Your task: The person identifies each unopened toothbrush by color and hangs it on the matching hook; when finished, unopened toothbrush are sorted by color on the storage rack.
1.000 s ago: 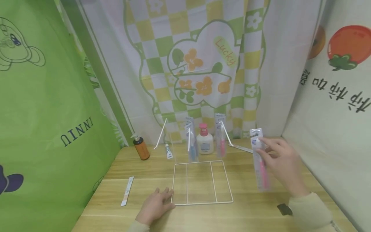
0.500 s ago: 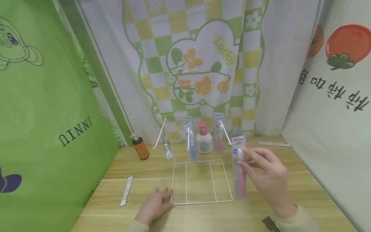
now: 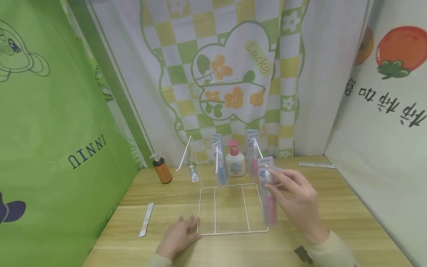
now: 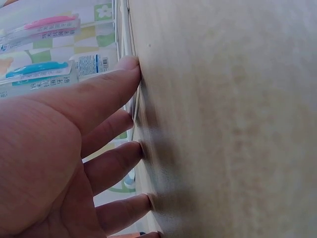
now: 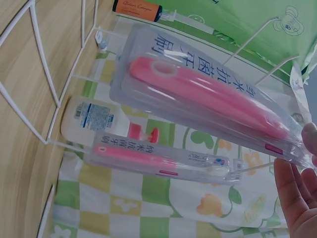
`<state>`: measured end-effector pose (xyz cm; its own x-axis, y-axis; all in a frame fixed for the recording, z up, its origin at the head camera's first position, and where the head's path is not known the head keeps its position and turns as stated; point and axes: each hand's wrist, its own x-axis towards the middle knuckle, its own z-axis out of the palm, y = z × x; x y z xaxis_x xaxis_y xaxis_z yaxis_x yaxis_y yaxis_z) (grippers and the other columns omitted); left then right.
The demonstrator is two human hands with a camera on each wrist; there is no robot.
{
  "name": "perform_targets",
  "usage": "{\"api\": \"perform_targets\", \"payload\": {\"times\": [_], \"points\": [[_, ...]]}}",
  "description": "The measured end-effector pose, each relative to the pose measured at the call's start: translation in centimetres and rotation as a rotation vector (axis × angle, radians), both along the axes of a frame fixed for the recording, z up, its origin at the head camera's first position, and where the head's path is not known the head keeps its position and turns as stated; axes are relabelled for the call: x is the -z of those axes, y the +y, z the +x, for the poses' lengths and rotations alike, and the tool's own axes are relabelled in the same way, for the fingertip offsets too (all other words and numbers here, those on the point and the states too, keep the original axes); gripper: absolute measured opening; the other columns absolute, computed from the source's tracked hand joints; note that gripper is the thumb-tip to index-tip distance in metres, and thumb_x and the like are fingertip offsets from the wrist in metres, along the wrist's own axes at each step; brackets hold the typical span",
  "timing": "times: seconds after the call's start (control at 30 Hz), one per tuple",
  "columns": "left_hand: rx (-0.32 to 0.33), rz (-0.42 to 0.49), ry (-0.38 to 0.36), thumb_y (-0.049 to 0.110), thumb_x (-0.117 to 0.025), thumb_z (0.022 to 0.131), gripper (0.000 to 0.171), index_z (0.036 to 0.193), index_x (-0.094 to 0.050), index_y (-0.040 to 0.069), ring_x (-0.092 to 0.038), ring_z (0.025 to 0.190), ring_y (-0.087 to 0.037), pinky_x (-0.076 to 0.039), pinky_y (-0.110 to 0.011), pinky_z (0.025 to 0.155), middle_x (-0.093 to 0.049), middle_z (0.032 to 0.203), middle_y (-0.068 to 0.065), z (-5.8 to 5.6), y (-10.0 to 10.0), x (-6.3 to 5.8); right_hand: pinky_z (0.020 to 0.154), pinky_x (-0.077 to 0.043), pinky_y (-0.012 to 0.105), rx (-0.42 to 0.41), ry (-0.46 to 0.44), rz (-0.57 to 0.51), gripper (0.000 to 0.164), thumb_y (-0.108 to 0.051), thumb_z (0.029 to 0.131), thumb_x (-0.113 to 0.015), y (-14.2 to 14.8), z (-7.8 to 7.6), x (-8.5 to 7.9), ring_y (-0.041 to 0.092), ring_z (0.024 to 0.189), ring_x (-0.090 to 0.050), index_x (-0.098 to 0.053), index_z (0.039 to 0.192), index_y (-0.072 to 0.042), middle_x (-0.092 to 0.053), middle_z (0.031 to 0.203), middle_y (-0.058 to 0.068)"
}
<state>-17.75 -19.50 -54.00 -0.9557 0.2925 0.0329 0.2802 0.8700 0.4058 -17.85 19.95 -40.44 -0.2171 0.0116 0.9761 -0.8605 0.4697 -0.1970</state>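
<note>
My right hand pinches a packaged pink toothbrush by its upper part, holding it upright at the right side of a white wire rack. In the right wrist view this toothbrush pack looms large, its handle end toward the rack base. Another pink toothbrush pack hangs on the rack's right hook, just behind. From the middle hook hangs a blue toothbrush pack; the left hook is bare. My left hand rests at the base's front left corner, fingertips on the tabletop and wire.
Behind the rack stands a white pump bottle with a pink top. To the left are an amber pump bottle, a small toothpaste tube and a slim packet. Another slim packet lies back right; a dark piece lies near the right sleeve.
My right hand has carried the pink toothbrush pack leftward from the table's right side to the rack's right hook. The left hand has stayed at the rack's corner.
</note>
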Motion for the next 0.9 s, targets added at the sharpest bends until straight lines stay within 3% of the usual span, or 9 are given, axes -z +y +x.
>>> {"api": "perform_targets", "payload": {"times": [0.23,0.37,0.53,0.7,0.9], "points": [[-0.002,0.001,-0.011,0.046,-0.082,0.093,0.064,0.147,-0.068,0.013,-0.042,0.141,-0.068,-0.034,-0.086,0.108,-0.06,0.154,-0.018,0.1,0.0,0.0,0.069,-0.063,0.02,0.025,-0.085,0.058,0.048,-0.039,0.1,-0.075,0.2,-1.5,1.4,0.027,0.078,-0.073,-0.077,0.118,0.006,-0.071,0.107,0.019],[-0.001,-0.003,-0.009,0.046,-0.082,0.093,0.065,0.147,-0.068,0.013,-0.042,0.14,-0.068,-0.035,-0.085,0.108,-0.06,0.153,-0.019,0.2,0.0,0.1,0.073,-0.064,0.022,0.021,-0.125,0.077,0.039,-0.017,0.09,-0.085,0.3,-2.5,1.7,0.026,0.082,-0.074,-0.075,0.122,0.003,-0.07,0.11,0.017],[0.0,0.0,-0.009,0.045,-0.082,0.093,0.065,0.147,-0.067,0.012,-0.042,0.14,-0.069,-0.034,-0.085,0.108,-0.06,0.153,-0.019,0.1,0.0,0.0,0.074,-0.065,0.023,0.028,-0.154,0.075,0.052,0.008,0.074,-0.093,0.1,-4.1,1.9,0.024,0.087,-0.074,-0.074,0.122,0.003,-0.069,0.113,0.016],[-0.005,-0.001,-0.008,0.046,-0.081,0.093,0.065,0.147,-0.067,0.012,-0.042,0.141,-0.068,-0.034,-0.086,0.108,-0.06,0.153,-0.019,0.1,0.0,0.0,0.074,-0.065,0.025,0.043,-0.155,0.058,0.051,0.008,0.074,-0.093,-0.2,-5.8,2.1,0.027,0.09,-0.072,-0.073,0.121,0.004,-0.069,0.112,0.017],[-0.005,0.004,-0.01,0.046,-0.081,0.094,0.065,0.147,-0.067,0.012,-0.042,0.141,-0.068,-0.034,-0.086,0.108,-0.06,0.153,-0.018,0.1,0.0,0.0,0.078,-0.061,0.015,0.071,-0.15,0.036,0.049,0.007,0.076,-0.092,-0.5,-7.6,2.1,0.03,0.087,-0.074,-0.072,0.121,0.004,-0.068,0.111,0.018]]}}
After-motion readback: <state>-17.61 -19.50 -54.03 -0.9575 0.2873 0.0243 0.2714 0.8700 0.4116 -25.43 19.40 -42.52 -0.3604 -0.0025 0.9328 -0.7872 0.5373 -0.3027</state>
